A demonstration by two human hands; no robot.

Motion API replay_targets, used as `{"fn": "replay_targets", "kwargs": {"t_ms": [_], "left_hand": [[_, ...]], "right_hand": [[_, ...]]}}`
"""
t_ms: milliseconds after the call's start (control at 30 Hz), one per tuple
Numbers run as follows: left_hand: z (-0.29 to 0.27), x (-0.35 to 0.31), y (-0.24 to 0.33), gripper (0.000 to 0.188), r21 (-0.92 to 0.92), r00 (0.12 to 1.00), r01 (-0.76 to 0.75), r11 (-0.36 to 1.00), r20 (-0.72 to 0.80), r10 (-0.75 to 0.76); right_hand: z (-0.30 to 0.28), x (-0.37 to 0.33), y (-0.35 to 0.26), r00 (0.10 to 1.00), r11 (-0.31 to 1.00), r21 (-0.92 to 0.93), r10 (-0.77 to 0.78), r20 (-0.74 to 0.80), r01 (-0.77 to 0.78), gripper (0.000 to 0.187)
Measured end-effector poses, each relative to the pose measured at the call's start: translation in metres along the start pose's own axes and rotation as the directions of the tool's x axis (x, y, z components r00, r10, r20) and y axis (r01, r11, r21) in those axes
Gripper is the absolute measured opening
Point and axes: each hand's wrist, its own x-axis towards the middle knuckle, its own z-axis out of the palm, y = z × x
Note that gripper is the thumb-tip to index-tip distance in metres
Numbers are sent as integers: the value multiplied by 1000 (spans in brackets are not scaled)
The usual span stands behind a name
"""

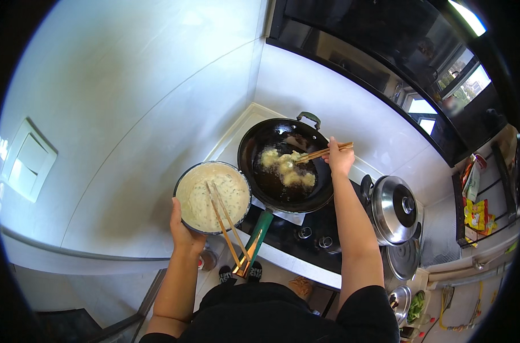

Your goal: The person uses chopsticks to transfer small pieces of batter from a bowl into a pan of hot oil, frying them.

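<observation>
My left hand (185, 231) is closed on the rim and side of a bowl of pale, thick batter (194, 197) flecked with green bits. A second pair of chopsticks (222, 220) leans out of the bowl, crossing over the wok's green handle (258, 231). Over the black wok (251, 134) my right hand (340, 157) grips wooden chopsticks (317, 153). Their tips touch pale golden battered pieces (288, 168) frying in dark oil. The bowl is held beside the wok's left edge, in front of the wall.
The wok stands on a black stove (320, 223) with knobs at its front. To the right are a lidded steel pot (392, 208) and another round lid (404, 260). A dark range hood (380, 74) hangs above. Packets (476, 214) sit on a wall rack at far right.
</observation>
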Motion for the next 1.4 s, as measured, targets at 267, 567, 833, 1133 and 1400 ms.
{"fn": "replay_targets", "kwargs": {"t_ms": [267,567,833,1133,1400], "left_hand": [[-2,-5,1,63,8,1000,-30,1000,-1,30],[-4,-7,0,64,-14,1000,-19,1000,-1,19],[-4,-11,-1,63,-3,1000,-24,1000,-15,24],[-3,-19,2,63,-25,999,-38,999,-14,37],[-5,-21,4,61,-24,999,-35,999,-35,34]], "right_hand": [[10,4,40,988,988,-59,136,-68,-140,36],[21,-7,30,856,798,333,514,59,-502,28],[36,-33,12,918,840,372,346,194,-395,31],[14,-30,20,944,920,240,267,193,-309,32],[40,-37,34,903,867,281,344,259,-411,31]]}}
